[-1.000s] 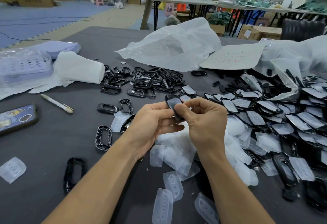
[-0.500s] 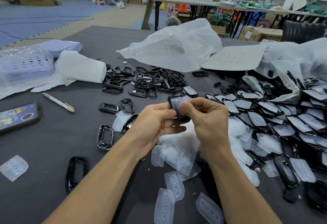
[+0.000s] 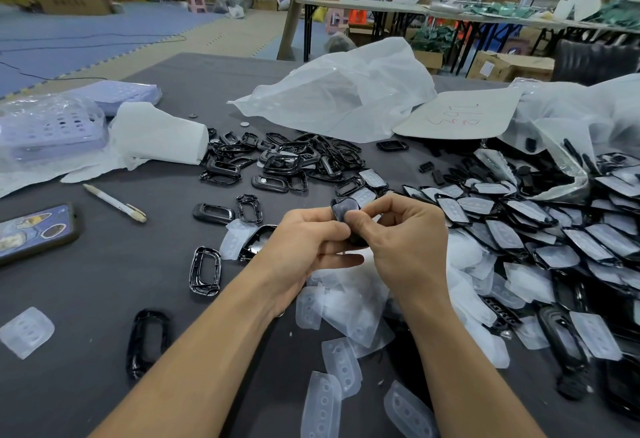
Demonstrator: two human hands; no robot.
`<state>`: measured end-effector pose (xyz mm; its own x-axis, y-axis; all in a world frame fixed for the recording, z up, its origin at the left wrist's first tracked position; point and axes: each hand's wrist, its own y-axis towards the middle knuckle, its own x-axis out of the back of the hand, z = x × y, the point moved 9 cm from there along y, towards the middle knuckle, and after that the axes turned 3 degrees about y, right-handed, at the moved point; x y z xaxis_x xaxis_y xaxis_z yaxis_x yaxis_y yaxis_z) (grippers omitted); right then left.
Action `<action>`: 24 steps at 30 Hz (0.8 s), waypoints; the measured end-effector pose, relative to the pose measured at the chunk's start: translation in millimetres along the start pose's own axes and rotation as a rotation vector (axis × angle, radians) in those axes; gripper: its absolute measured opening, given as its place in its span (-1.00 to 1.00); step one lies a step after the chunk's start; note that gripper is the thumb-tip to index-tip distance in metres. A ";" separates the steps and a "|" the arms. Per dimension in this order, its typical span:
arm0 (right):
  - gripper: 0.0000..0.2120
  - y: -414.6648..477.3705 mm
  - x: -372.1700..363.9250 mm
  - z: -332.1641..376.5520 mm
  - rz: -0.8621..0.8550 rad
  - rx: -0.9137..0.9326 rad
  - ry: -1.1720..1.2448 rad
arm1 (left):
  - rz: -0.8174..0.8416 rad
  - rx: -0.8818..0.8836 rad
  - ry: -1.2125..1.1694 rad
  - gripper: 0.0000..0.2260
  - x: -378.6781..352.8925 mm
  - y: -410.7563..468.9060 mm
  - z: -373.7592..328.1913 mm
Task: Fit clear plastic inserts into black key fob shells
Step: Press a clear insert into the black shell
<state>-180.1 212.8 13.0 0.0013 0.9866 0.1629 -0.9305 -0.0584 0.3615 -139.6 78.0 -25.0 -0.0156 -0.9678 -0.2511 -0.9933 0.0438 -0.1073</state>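
Above the dark table, my left hand [image 3: 304,243] and my right hand [image 3: 401,240] together grip one black key fob shell [image 3: 343,210] with a clear insert in it. Both thumbs press on its face; its lower half is hidden by my fingers. Loose clear inserts [image 3: 346,302] lie in a heap under my hands. Empty black shells [image 3: 291,160] are piled further back. Shells with inserts fitted [image 3: 540,229] cover the right side.
A phone [image 3: 34,231] and a pen [image 3: 116,202] lie at the left, near white wrapping [image 3: 156,134] and a bagged lilac tray [image 3: 48,129]. Crumpled clear bags [image 3: 339,91] and a cardboard sheet [image 3: 457,113] sit behind. Single shells [image 3: 204,269] are scattered at the front left.
My right thumb has slid down the insert's face, and both hands stay on the same shell. The view has shifted slightly.
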 end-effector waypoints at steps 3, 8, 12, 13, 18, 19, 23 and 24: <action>-0.89 0.6 -3.9 -1.4 0.038 -0.033 0.084 | -0.020 0.000 -0.018 -0.75 2.7 0.4 -0.5; -0.95 -0.3 -13.2 3.1 0.133 -0.068 0.241 | -0.028 0.008 -0.042 -0.72 4.5 0.6 -1.1; -0.81 1.0 -16.6 3.2 0.182 -0.084 0.333 | -0.021 0.018 -0.066 -0.72 3.5 1.0 -0.7; -0.77 2.0 -16.2 1.9 0.181 -0.098 0.355 | -0.021 0.021 -0.071 -0.72 3.5 1.1 -0.7; -0.66 3.2 -14.7 -5.2 0.173 -0.197 0.440 | -0.012 0.027 -0.068 -0.71 1.8 1.2 0.2; -0.65 2.9 -14.8 -5.6 0.179 -0.201 0.432 | -0.011 0.027 -0.061 -0.71 1.4 0.9 0.3; -0.69 2.3 -13.5 -2.9 0.176 -0.176 0.324 | -0.016 0.023 -0.046 -0.73 1.1 1.6 0.9; -0.72 2.4 -12.1 -1.9 0.158 -0.157 0.273 | -0.014 0.019 -0.034 -0.74 1.0 1.5 0.9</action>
<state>-183.0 201.0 10.2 -0.2258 0.9727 -0.0531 -0.9563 -0.2109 0.2023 -141.0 77.3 -26.3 0.0027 -0.9595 -0.2817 -0.9910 0.0352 -0.1294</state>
